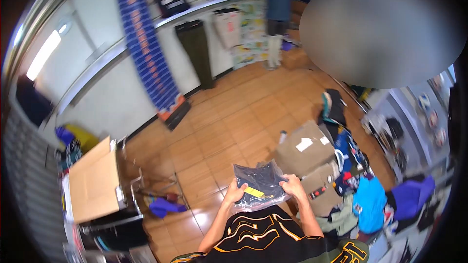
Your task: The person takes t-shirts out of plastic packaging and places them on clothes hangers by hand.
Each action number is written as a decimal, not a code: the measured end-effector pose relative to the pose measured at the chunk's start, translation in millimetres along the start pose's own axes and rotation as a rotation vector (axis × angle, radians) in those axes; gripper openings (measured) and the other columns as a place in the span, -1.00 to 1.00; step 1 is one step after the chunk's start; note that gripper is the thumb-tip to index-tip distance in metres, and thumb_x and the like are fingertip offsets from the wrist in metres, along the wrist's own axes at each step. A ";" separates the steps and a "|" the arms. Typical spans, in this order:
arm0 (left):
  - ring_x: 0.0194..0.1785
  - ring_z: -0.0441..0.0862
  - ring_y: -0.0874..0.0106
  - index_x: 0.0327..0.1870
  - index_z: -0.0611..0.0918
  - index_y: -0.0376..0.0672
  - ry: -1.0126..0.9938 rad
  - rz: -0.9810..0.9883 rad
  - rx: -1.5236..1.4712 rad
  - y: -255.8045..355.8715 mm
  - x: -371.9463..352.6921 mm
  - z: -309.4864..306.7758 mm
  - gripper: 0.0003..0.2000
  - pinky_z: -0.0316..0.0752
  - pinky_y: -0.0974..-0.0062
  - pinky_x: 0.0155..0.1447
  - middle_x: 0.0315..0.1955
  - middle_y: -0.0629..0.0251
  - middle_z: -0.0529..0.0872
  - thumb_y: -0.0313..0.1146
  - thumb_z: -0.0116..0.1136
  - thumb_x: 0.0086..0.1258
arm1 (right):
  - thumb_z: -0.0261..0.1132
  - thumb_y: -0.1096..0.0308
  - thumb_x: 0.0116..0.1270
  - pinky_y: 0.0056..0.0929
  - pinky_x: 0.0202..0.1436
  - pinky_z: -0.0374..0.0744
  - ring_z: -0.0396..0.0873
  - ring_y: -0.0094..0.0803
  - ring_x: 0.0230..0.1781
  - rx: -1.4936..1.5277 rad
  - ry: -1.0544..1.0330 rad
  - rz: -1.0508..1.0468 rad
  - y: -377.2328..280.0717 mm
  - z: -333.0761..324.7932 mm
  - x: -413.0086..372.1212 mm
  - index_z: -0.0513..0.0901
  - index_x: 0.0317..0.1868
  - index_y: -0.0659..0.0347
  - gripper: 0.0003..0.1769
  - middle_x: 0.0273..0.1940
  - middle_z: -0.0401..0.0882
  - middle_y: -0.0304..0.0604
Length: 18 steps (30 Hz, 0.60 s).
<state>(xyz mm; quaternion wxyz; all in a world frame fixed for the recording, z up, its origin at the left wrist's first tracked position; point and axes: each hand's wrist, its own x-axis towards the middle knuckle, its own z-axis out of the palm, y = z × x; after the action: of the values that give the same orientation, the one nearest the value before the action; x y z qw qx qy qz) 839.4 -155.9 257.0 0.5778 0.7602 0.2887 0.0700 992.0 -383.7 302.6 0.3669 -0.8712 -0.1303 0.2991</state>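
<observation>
We see the fingers of the left hand (pixel 236 191) closed on one side edge of a clear plastic packet (pixel 267 183), and those of the right hand (pixel 292 186) closed on the opposite edge. The packet, held between the hands in front of the wearer's body, contains a dark item (pixel 261 175) and shows a yellow label (pixel 254 192) nearer the left hand. Closest to the body, we note a black jersey (pixel 253 234) with gold-outlined markings. Just beyond the right hand lies a brown cardboard box (pixel 304 149), bordered by a pile of clothing that includes a bright blue garment (pixel 369 204) and a purple garment (pixel 412 197). To the left, we observe a cardboard sheet (pixel 95 182) and, lower down, a purple cloth (pixel 166 207). Farther out, across the tiled floor (pixel 234 104), we find a blue banner (pixel 147 44), dark green trousers (pixel 196 51) against the white wall, and a mannequin (pixel 278 14) in a blue top.
</observation>
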 end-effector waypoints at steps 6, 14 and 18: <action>0.16 0.61 -0.13 0.14 0.45 -0.37 0.390 -0.109 0.080 -44.6 -13.4 -56.6 -0.62 0.50 0.09 0.19 -0.03 -0.26 0.68 -0.29 0.16 0.46 | 0.32 0.36 0.26 -0.31 -0.01 0.64 0.75 -0.26 -0.21 -0.088 -0.188 -0.207 -113.0 45.2 47.2 0.70 0.17 0.16 -0.56 -0.11 0.77 0.13; 0.01 0.61 -0.27 0.07 0.43 -0.30 0.794 -0.174 0.089 -1.6 -2.6 -157.8 -0.72 0.51 -0.06 0.02 -0.14 -0.29 0.68 -0.35 0.12 0.47 | 0.28 0.42 0.31 -0.39 0.19 0.57 0.68 -0.31 0.10 0.014 -0.495 -0.487 -228.6 141.4 136.0 0.68 0.20 0.18 -0.58 0.11 0.71 0.07; -0.06 0.63 -0.28 0.03 0.44 -0.32 1.020 -0.163 0.122 20.0 6.9 -211.5 -0.76 0.51 -0.05 -0.06 -0.21 -0.30 0.69 -0.40 0.12 0.48 | 0.26 0.43 0.35 -0.41 0.25 0.52 0.65 -0.32 0.17 0.111 -0.555 -0.801 -291.6 188.8 172.2 0.68 0.19 0.19 -0.60 0.13 0.70 0.04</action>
<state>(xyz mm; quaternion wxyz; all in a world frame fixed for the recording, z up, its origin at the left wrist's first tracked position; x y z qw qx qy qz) 759.2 21.6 342.0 0.3221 0.6367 0.5954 0.3693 1008.9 2.3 334.3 0.4503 -0.6192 -0.5319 0.3618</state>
